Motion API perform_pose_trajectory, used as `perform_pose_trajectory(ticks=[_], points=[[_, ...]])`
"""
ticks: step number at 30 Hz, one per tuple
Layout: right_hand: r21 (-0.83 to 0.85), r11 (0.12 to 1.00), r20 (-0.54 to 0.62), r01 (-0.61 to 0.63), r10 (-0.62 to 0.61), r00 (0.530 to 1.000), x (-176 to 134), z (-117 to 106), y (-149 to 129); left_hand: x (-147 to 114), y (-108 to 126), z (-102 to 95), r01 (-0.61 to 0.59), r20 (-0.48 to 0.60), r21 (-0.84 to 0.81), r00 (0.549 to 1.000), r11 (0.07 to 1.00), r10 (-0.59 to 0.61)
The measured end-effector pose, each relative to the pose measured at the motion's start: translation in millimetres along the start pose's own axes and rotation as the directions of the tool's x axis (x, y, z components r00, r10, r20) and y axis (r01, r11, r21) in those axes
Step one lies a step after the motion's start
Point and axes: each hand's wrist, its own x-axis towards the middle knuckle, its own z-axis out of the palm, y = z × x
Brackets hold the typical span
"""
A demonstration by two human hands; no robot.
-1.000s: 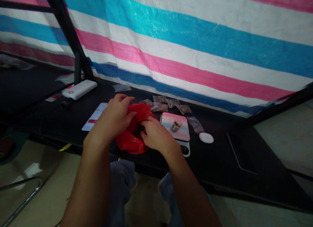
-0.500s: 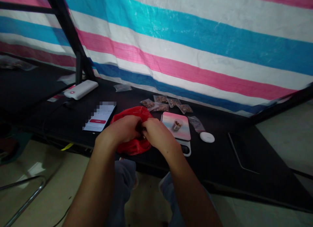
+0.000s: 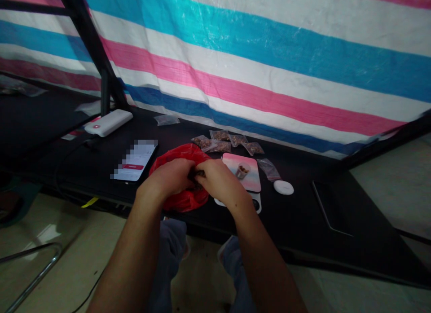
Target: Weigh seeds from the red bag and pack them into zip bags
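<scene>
Both my hands are together over the open red plastic bag (image 3: 184, 202) at the table's front edge. My left hand (image 3: 177, 176) is closed, its fingertips turned down inside the bag. My right hand (image 3: 215, 176) meets it there, fingers curled. Dark brown bits show between them, but what the fingers grip is hidden. Just right of my right hand, a kitchen scale (image 3: 255, 183) with a pink and blue top bears a small clear cup (image 3: 242, 171) holding brown pieces. Behind the bag lie several small filled zip bags (image 3: 220, 146).
A phone (image 3: 136, 160) lies left of the red bag, with a white power bank (image 3: 109, 123) behind it. An unfilled zip bag (image 3: 268, 169), a round white case (image 3: 283, 187) and a dark flat device (image 3: 330, 207) lie to the right. Striped sheeting (image 3: 235, 79) hangs behind the table.
The view has shifted slightly. My right hand has moved a little within the bag's opening, and more dark brown material shows between my hands. The things on the table stay in place.
</scene>
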Motion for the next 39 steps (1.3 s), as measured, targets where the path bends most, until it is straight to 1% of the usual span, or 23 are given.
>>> perform_pose_trajectory(ticks=[4, 8, 10, 12, 15, 18, 22, 26, 31, 36, 39], points=[[0.024, 1.000, -0.049, 0.014, -0.013, 0.999, -5.4, -12.1, 0.3, 1.7, -1.8, -2.3, -0.009, 0.060, -0.026, 0.998, 1.000, 0.010], [0.045, 0.999, -0.164, -0.004, 0.012, 0.986, -19.7, -37.7, 8.5, 2.2, -4.5, -4.0, 0.011, 0.083, -0.012, 0.996, 1.000, -0.010], [0.035, 0.998, -0.236, -0.049, 0.056, 0.970, -29.7, -52.2, 16.3, 2.1, -5.5, -4.1, 0.010, 0.075, -0.004, 0.997, 1.000, -0.009], [0.018, 0.993, -0.297, -0.120, 0.120, 0.947, -40.2, -65.4, 24.7, 1.9, -5.6, -4.2, 0.007, 0.066, 0.013, 0.998, 1.000, -0.008], [0.001, 0.978, -0.357, -0.207, 0.193, 0.914, -53.2, -78.9, 34.6, 1.9, -3.3, -4.7, 0.008, 0.062, 0.029, 0.998, 1.000, -0.010], [-0.041, 0.964, -0.341, -0.263, 0.234, 0.911, -59.8, -83.6, 39.2, 2.4, 0.1, -4.6, -0.001, 0.050, 0.011, 0.999, 1.000, 0.000], [-0.081, 0.951, -0.270, -0.299, 0.268, 0.925, -59.9, -82.5, 40.2, 4.0, 3.4, -2.5, -0.028, 0.041, -0.013, 0.999, 1.000, 0.029], [-0.084, 0.940, -0.250, -0.331, 0.302, 0.920, -57.5, -80.6, 41.5, 6.1, 5.3, 0.7, -0.040, 0.030, 0.001, 0.999, 0.999, 0.040], [-0.082, 0.951, -0.235, -0.297, 0.271, 0.934, -57.6, -79.3, 44.9, 10.1, 6.7, 4.2, -0.027, 0.044, -0.013, 0.999, 1.000, 0.027], [-0.055, 0.955, -0.223, -0.290, 0.272, 0.936, -58.2, -79.4, 47.1, 12.8, 7.4, 3.9, -0.067, 0.031, -0.023, 0.997, 0.997, 0.068], [-0.043, 0.960, -0.221, -0.278, 0.262, 0.939, -57.8, -79.1, 47.1, 13.3, 7.6, 3.2, -0.065, 0.010, -0.020, 0.998, 0.998, 0.065]])
